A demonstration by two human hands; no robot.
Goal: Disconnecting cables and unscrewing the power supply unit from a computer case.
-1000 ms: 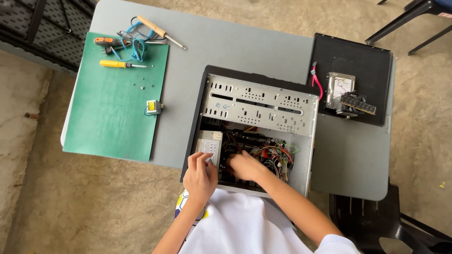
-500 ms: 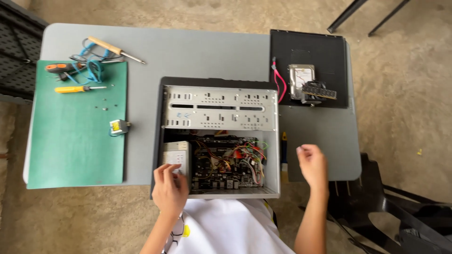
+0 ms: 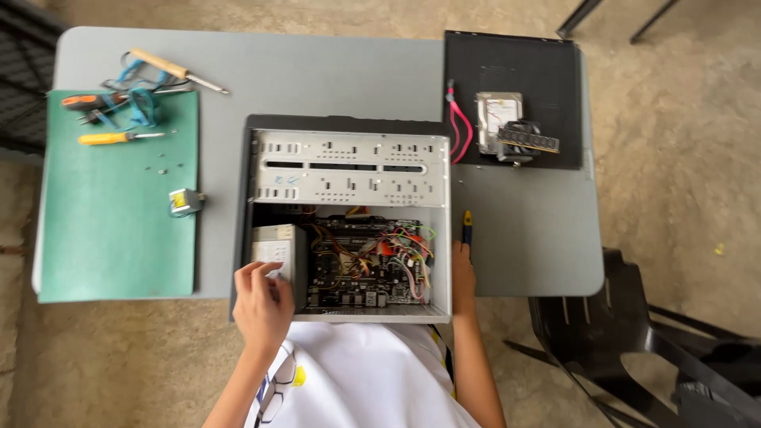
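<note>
An open black computer case (image 3: 346, 124) lies on the grey table (image 3: 523, 238), showing its motherboard (image 3: 361, 265) with coloured wires and a grey power supply (image 3: 273, 252). My left hand (image 3: 261, 305) rests on the near end of the power supply, fingers spread over it. Just outside the case's right wall, my right hand (image 3: 462, 273) has its fingers closed on the near end of a small yellow-and-black screwdriver (image 3: 468, 224), which points away from me along the table.
A green mat (image 3: 119, 238) at left carries screwdrivers (image 3: 119, 137), a blue strap, small screws and a small yellow-blue part (image 3: 185, 202). A soldering iron (image 3: 178, 71) lies behind it. The black side panel (image 3: 515, 71) holds a hard drive (image 3: 498, 119), memory stick and pink cable. A black chair (image 3: 626, 333) stands right.
My right hand left the inside of the case, swung out over the table at right, then came back to the case wall and closed on the screwdriver. My left hand stayed on the power supply.
</note>
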